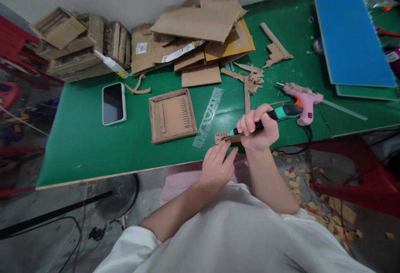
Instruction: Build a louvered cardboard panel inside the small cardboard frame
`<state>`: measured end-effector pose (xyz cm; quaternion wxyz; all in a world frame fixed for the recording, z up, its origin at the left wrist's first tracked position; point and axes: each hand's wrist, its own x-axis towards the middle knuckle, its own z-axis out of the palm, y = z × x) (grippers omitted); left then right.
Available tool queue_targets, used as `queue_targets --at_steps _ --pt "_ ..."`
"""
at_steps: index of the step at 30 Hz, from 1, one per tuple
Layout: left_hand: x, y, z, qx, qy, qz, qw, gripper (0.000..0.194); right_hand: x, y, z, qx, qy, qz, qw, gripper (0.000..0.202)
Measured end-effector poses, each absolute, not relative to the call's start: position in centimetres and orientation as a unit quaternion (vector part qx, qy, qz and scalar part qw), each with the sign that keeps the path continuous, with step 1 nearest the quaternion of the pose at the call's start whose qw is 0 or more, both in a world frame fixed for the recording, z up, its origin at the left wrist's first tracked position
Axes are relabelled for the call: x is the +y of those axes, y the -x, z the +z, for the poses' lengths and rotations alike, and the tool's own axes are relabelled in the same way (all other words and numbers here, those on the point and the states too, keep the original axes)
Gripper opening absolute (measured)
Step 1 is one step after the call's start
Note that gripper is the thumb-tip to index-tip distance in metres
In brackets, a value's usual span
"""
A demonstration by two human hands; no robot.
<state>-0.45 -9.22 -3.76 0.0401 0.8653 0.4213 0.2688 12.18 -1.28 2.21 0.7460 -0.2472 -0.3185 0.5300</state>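
Observation:
In my right hand [258, 128] is a black and teal utility knife [283, 112], the fist wrapped round its handle. The knife's front end points down-left at a small piece of corrugated cardboard [220, 136] by the table's near edge. On that piece rest the fingertips of my left hand [218, 162], stretched out with the thumb apart. My fingers and the knife partly cover the cardboard. A clear ruler [208, 118] lies just left of it. Further left is a shallow square cardboard tray [171, 117] with two ridged strips inside.
On the green table [137, 148] are a phone [113, 103], a glue bottle [113, 65], stacked cardboard frames [78, 44] and a cardboard sheet pile [193, 21]. A pink glue gun [306, 102] lies right of my hand, near a blue board [356, 40]. Scraps [254, 75] lie behind.

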Motion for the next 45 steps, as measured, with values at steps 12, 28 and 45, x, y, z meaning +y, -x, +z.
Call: queue_targets --at_steps 12,28,45 --pt "-9.3 0.2 -3.8 0.433 -0.862 0.264 0.030 0.037 -1.5 -12.5 1.7 -0.303 0.266 0.513 0.758 0.029" --pt "-9.4 0.1 -4.1 0.445 -0.854 0.267 0.036 0.037 -1.6 -13.3 2.2 -0.300 0.292 0.494 0.762 0.036" --pt "-9.4 0.0 -4.2 0.441 -0.855 0.270 0.030 0.037 -1.6 -12.8 2.2 -0.306 0.281 0.496 0.763 0.033"
